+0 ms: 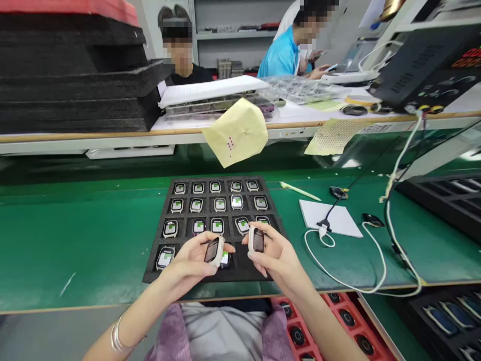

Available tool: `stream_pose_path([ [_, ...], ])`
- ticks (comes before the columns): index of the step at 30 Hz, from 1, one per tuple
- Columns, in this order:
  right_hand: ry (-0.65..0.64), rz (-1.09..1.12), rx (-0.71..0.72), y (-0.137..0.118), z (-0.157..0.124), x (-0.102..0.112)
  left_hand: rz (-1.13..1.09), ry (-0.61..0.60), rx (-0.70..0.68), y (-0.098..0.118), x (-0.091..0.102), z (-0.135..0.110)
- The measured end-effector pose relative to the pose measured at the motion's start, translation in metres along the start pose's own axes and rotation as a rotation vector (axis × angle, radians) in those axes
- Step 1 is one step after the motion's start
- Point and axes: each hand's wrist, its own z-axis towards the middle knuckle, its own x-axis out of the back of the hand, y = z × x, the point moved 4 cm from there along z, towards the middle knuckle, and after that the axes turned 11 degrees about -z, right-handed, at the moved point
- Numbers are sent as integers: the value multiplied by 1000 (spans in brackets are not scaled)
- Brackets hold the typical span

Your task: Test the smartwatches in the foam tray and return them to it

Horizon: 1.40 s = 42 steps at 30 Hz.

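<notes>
My left hand (193, 255) is closed around a smartwatch case (213, 251) with a pale frame and dark screen, tilted over the front of a foam tray. Another strapless smartwatch case (257, 239), also pale with a dark screen, is gripped between the thumb and fingers of my right hand (276, 250). Both hands hover above the black foam tray (160, 208), whose compartments hold rows of similar watch cases, many with lit white and green screens. One watch case (225, 258) in the front row is partly hidden behind my left hand. A front-row pocket (244, 263) near my right hand looks bare.
On the green bench (75, 230) lie a pale green pen (300, 191), a white pad (330, 218) and white cables (347, 286). Black foam trays (75, 95) are stacked on the shelf at left. A red tray (313, 331) sits below the bench. Two people are across it.
</notes>
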Motion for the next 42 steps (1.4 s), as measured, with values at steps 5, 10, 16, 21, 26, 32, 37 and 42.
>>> stream_pose_path([
  [5, -10, -130, 95, -2, -4, -6, -35, 41, -7, -8, 1, 1],
  [10, 42, -204, 154, -4, -8, -9, -201, 108, 107, -21, 3, 0],
  [16, 74, -275, 124, -5, -10, -14, -265, 100, 171, -23, 2, -4],
  [21, -59, -248, 123, -2, -13, -13, -98, 61, 39, -19, -3, -7],
  [26, -56, -262, 96, -1, -17, -10, 70, 46, -41, -19, -4, -6],
  [32, 0, -276, 103, -8, -22, -13, 107, 59, -82, -18, 1, -2],
  [37, -36, -259, 79, -6, -21, -12, 16, 72, -68, -13, -1, -7],
  [42, 35, -254, 29, 3, -14, -12, 5, 97, -34, -15, -1, -15],
])
